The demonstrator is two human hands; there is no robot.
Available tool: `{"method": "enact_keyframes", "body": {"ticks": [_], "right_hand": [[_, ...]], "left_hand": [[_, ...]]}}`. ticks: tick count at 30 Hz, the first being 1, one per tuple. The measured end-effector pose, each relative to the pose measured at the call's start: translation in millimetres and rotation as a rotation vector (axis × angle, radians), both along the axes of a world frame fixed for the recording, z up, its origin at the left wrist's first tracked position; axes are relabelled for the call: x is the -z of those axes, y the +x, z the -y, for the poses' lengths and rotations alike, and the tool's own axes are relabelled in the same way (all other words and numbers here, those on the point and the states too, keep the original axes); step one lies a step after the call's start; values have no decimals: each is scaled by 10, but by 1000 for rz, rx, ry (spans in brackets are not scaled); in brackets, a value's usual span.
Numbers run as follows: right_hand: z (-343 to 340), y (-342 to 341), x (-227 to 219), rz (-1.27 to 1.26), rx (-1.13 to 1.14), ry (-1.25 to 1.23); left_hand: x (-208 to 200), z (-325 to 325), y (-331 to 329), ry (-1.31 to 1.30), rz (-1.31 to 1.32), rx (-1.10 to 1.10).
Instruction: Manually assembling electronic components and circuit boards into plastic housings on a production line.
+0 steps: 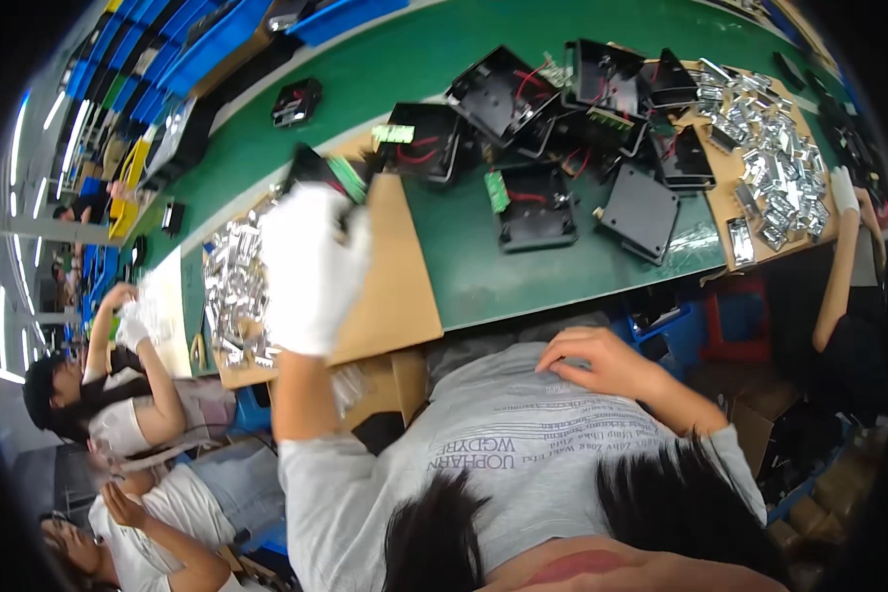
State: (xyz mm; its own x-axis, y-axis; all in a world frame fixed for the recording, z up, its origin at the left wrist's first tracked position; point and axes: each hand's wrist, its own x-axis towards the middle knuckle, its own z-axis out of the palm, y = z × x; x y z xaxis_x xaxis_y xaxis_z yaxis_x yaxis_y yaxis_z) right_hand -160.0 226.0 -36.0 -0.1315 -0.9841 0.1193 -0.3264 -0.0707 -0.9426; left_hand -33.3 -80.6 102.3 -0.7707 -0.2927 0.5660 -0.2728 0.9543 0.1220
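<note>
My left hand (318, 271), in a white glove and smeared by motion, reaches over the cardboard sheet on the left. At its fingers is a black plastic housing (306, 168) with a green circuit board, blurred along with the hand; the hand seems closed on its near edge. My bare right hand (597, 363) lies against the front of my grey shirt, fingers loosely stretched, holding nothing. Between the two hands, on the green table, stands an open black housing (538, 219) with a green board and red wires. Beside it lies a flat-faced black housing (641, 212).
Several open housings (503, 94) with red wires are piled at the back. Shiny metal parts cover cardboard on the left (235, 281) and right (775, 163). A lone black housing (296, 103) sits at the far left. People work at both sides; one gloved hand (844, 189) is at right.
</note>
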Motion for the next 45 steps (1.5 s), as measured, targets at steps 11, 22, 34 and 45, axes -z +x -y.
{"method": "enact_keyframes", "body": {"ticks": [11,22,34,45], "right_hand": [[903,21,-424,-443,391,-212],[1394,28,-423,-391,413,-18],[1308,162,-456,-30,302,-86],[1135,34,-280,-533,285,-378]], "left_hand": [[890,-924,758,298,-110,-122],[1183,-697,796,136,12,-8],[942,-857,567,909,-344,-58],[959,-735,609,1229,-268,56]]}}
